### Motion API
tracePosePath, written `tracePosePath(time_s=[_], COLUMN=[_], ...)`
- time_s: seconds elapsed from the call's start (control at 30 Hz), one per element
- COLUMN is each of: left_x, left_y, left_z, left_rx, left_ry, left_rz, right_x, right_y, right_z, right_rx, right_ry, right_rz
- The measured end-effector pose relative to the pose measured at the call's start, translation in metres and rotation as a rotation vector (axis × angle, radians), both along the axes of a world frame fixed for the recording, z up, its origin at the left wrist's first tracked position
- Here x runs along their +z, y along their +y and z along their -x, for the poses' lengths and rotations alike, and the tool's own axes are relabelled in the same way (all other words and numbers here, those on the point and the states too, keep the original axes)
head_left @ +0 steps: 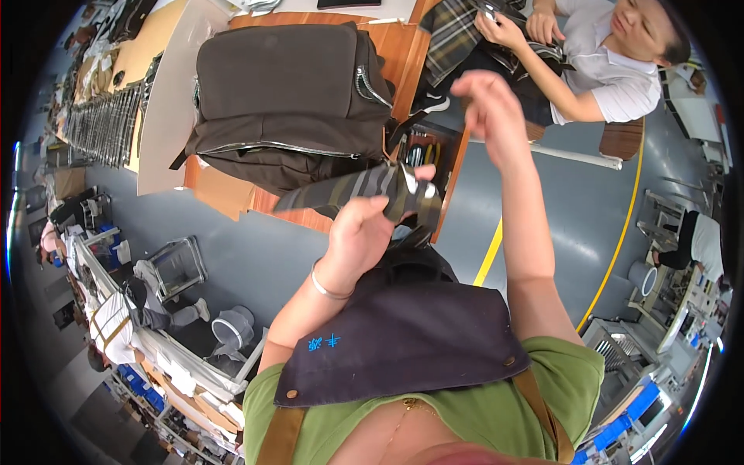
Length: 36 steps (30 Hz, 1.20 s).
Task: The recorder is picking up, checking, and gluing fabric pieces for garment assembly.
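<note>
— Plaid fabric strip [364,190]: left hand [358,232] has its grip closed round it, over the desk [403,46] edge by the brown backpack [291,97].
— Right hand [488,108]?
— Raised, fingers loosely pinched, apparently empty. I'd hold the strip taut before pulling.

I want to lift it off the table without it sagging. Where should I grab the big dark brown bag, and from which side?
Judging by its pose, take the dark brown bag by its upper edge near the zipper, coming from above: it lies flat on the wooden table, soft-sided.
</note>
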State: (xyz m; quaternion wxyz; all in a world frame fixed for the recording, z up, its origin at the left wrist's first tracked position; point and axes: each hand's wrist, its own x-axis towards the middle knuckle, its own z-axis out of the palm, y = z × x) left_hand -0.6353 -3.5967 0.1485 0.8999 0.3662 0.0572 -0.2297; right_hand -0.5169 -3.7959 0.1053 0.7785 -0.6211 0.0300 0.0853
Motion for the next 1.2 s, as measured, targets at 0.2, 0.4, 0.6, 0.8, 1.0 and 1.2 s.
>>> tracePosePath(time_s=[0.2, 0.4, 0.6, 0.8, 1.0, 1.2], left_x=[-0.008, -0.023, -0.011, -0.011, -0.016, -0.021], left_y=[-0.015, -0.017, -0.029, -0.035, -0.034, -0.031], left_z=[-0.011, -0.017, -0.023, -0.033, -0.035, -0.040], left_rx=[0.034, 0.088, 0.273, 0.318, 0.307, 0.255], left_ry=[-0.024, -0.039, 0.030, 0.030, -0.012, 0.127], left_rz=[0.020, -0.018, -0.205, -0.333, -0.277, -0.184], right_x=[0.022, 0.011, -0.002, 0.001, 0.002, 0.002], right_y=[0.000, 0.010, 0.015, 0.019, 0.024, 0.025], right_z=[0.086, 0.090, 0.084, 0.075, 0.071, 0.071], right_rx=[0.425, 0.232, 0.171, 0.133, 0.041, 0.012], right_ry=[0.163, 0.068, -0.026, -0.035, -0.085, -0.101], right_rz=[-0.039, -0.143, -0.093, -0.142, -0.074, -0.055])
